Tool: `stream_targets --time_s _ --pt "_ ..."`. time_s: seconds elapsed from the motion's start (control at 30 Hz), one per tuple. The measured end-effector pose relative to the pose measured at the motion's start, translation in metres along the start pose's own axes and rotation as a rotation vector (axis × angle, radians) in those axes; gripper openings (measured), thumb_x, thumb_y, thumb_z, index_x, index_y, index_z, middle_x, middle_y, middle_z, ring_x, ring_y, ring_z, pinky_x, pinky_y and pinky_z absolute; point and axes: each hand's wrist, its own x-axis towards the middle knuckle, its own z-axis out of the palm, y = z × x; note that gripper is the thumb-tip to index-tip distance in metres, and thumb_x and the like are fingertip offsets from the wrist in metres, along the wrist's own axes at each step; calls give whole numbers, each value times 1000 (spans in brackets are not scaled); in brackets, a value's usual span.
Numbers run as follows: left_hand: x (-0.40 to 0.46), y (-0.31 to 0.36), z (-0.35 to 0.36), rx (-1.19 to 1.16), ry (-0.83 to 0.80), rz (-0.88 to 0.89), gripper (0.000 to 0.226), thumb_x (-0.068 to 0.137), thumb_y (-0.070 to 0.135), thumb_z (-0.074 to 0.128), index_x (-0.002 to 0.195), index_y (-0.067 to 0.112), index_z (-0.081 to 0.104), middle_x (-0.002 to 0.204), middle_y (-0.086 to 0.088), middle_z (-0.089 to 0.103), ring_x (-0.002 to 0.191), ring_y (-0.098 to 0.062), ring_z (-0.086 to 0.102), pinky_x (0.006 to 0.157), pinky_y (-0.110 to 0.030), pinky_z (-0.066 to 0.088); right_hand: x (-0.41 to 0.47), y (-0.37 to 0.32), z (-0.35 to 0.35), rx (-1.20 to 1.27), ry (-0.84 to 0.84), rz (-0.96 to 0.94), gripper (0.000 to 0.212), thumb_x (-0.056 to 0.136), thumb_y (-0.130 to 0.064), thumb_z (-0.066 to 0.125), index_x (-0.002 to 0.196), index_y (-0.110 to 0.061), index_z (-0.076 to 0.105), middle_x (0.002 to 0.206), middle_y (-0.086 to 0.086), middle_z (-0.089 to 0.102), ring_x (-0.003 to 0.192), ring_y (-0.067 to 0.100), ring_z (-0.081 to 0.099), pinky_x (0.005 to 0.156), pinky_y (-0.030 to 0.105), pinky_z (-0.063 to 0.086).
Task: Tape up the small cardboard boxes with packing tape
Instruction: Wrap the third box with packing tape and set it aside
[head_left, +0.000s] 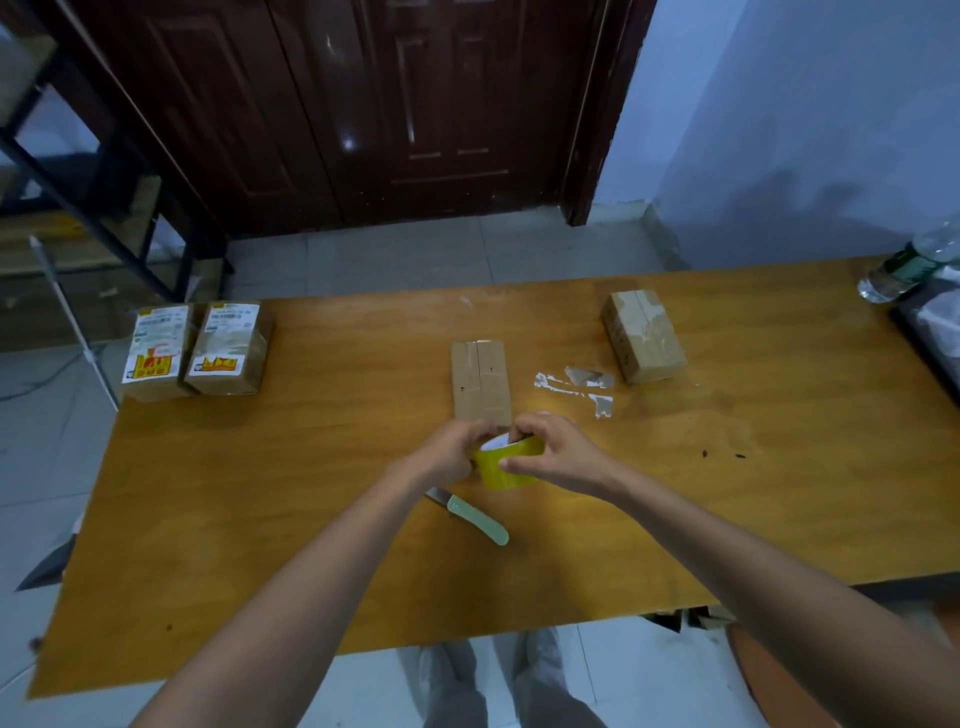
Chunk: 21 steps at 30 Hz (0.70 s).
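Dark wooden door and a pale blue wall behind, and your orange-brown desk (311, 519) carries everything, so the setup is simple. You've got the yellow tape roll (506, 465) held just above the middle of the desk, near its front half: your right hand (558, 452) has its fingers curled round the roll from the right side, and your left hand (452, 452) is pinching at the roll's top edge, looks like it's hunting for the loose end, though I can't tell if it's lifted yet. The open box (480, 382) sits just beyond your hands, flaps meeting at a centre seam that looks untaped. Another box (644, 335) is toward the far right edge, and two labelled boxes (200, 348) sit at the far left corner, already wrapped by the look of it. A green-handled knife (475, 517) lies just nearer you than the roll. My guess is those boxes are light and will slide on that slick top, so pin one down flat with a palm when you lay tape. Tape's thin and clingy; keep the end taut or it'll fold on itself.
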Motion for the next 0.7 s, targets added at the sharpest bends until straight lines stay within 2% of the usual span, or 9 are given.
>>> stream_targets --time_s 0.07,0.17,0.23,0.3,0.4,0.43,0.5,0.57,0.7 --pt "-4 -2 -2 74 1 -16 47 79 2 63 121 23 63 120 4 65 114 -15 57 87 -29 47 -1 -4 2 -2 5 -22 22 77 -38 72 77 -22 56 77 -7 52 80 4 45 76 32 32" --pt "-15 -7 -3 91 21 9 21 81 6 63 100 13 69 97 -6 70 91 -23 63 70 -33 44 -2 -17 -3 60 -10 -65 23 81 -28 74 78 -12 58 79 5 55 77 10 47 69 33 37" --pt "-24 -10 -9 56 61 12 11 82 5 63 92 6 68 87 -12 69 80 -21 60 65 -32 41 -2 -28 -17 171 -12 -63 24 82 -21 73 77 -7 56 78 7 53 72 11 46 63 28 36" --pt "-32 -12 -22 3 42 -32 10 83 1 65 84 10 66 81 -5 67 76 -16 57 66 -30 44 -3 -36 -32 220 -47 -40 21 84 -19 72 77 -7 56 76 3 51 69 8 46 60 23 36" --pt "-45 -11 -45 -41 -73 -109 23 82 -1 69 74 18 61 78 1 64 75 -11 58 67 -28 48 -8 -35 -47 210 -77 -11 19 84 -18 72 73 -15 58 70 -9 54 63 1 49 60 19 36" --pt "-49 -9 -53 -57 -80 -110 21 82 1 71 76 18 62 80 0 66 76 -12 61 71 -31 51 -10 -34 -51 234 -55 -2 18 85 -17 71 72 -16 58 69 -12 54 63 -1 49 60 18 36" --pt "-56 -2 -66 -105 -46 -106 15 83 4 73 81 16 64 85 -3 69 81 -13 64 82 -35 54 -13 -33 -60 268 1 3 18 85 -19 71 78 -7 61 73 -5 56 67 2 50 64 22 37" --pt "-59 8 -77 -109 -40 -103 10 84 9 73 86 15 65 91 -2 69 87 -12 64 87 -33 52 -16 -35 -70 283 25 5 21 85 -23 71 83 -4 62 78 0 58 71 6 52 67 26 38" --pt "-65 23 -90 74 -122 -200 8 86 17 70 93 20 69 100 2 68 98 -14 61 88 -33 49 -27 -42 -90 330 63 15 16 86 -21 70 78 -10 61 71 -8 57 66 3 52 61 17 40"
